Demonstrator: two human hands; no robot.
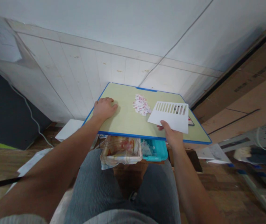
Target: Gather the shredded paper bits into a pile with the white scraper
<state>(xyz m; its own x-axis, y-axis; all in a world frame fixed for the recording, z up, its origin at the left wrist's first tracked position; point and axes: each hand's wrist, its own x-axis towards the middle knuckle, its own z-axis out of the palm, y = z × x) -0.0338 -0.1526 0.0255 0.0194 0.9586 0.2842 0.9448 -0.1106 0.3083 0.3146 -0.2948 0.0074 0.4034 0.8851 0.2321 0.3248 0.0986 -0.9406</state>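
My right hand (172, 135) grips the near edge of a white slotted plate (170, 121), thumb on top. The plate has a row of long slots along its far side and is held over the right part of a small yellow-green table (123, 126) with a blue rim. A heap of small white and pinkish pieces (141, 105), apparently paper, lies just left of the plate. On the table's left side rests my left hand (104, 109), palm down and holding nothing. A dark-edged flat object (191, 122) shows partly from under the plate.
Below the table's front edge, above my knees, sit a cloth-lined basket (121, 161) and a turquoise bin (163, 154) with clear plastic bits. A white wall (114, 67) stands behind the table. Large cardboard (238, 90) leans at the right. A white box (69, 129) is at the left.
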